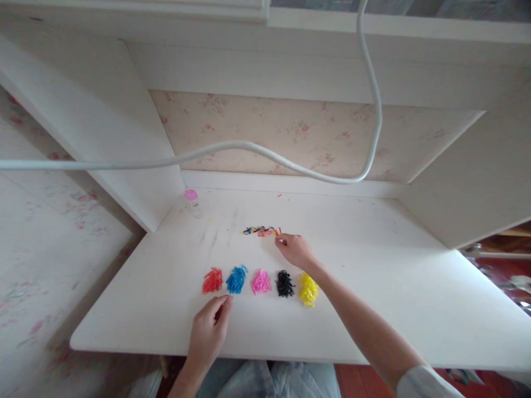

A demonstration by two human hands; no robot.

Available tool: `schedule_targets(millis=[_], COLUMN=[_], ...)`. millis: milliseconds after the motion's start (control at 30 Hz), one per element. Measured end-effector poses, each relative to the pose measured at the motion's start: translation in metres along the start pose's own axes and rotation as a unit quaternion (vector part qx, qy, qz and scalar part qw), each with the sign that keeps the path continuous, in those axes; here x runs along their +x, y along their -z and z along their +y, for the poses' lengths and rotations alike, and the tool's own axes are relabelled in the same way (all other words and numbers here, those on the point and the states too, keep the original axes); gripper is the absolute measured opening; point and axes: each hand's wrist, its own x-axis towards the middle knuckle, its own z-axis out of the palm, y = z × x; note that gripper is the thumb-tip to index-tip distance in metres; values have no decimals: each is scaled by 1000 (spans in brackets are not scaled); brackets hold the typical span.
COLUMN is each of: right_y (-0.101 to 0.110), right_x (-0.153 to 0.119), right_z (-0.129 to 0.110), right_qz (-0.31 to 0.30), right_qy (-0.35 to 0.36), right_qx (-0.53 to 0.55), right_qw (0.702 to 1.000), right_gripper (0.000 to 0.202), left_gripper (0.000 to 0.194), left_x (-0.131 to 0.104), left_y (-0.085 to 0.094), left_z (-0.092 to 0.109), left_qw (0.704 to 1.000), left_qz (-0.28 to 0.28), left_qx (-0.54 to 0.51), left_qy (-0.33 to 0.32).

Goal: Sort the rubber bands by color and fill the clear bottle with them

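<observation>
Pinching at the right end of one narrow cluster of thin multicoloured pieces (254, 230), the right hand (295, 250) has its fingers nearly closed; whether it grips a piece is hidden. The left hand (211, 325), loosely curled, rests near the piles' left end, its contents hard to make out. Between the hands and the right forearm lie five small heaps, one each: red (212, 281), blue (237, 279), pink (261, 282), black (285, 283) and yellow (308, 288); their pieces overlap too much to count. Beyond, one clear pink-topped container (191, 195) stands on the white tabletop (381, 298). A thick white cable (244, 145) crosses the upper view, cut off at the edges.
</observation>
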Motion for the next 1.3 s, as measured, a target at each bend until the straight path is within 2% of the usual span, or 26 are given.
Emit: schedule_targets(millis=[200,433,600,967,1167,1300], right_y=[-22,-32,-37,-36,-36,-28], right_x=[37,71,78,75,71,63], right_z=[-49,-74,-78,-71,-72,-67], right_qz=[-57,-101,-107,-102,-74,-46], right_qy=[35,57,69,60,63,62], right_qx=[-81,-144,-166,-172,-158,-129], right_qw=[994,983,978,978,983,989], right_gripper=[38,42,35,36,35,36], left_gripper=[32,29,28,27,27,27], left_x=[1,2,2,0,0,0], left_y=[1,3,4,3,2,2], left_z=[1,3,3,2,0,1], left_qw=[1000,999,999,999,998,998], left_qz=[-8,-19,-30,-30,-16,-7], left_qx=[12,20,20,20,27,31], left_qy=[-7,-19,-18,-29,-49,-55])
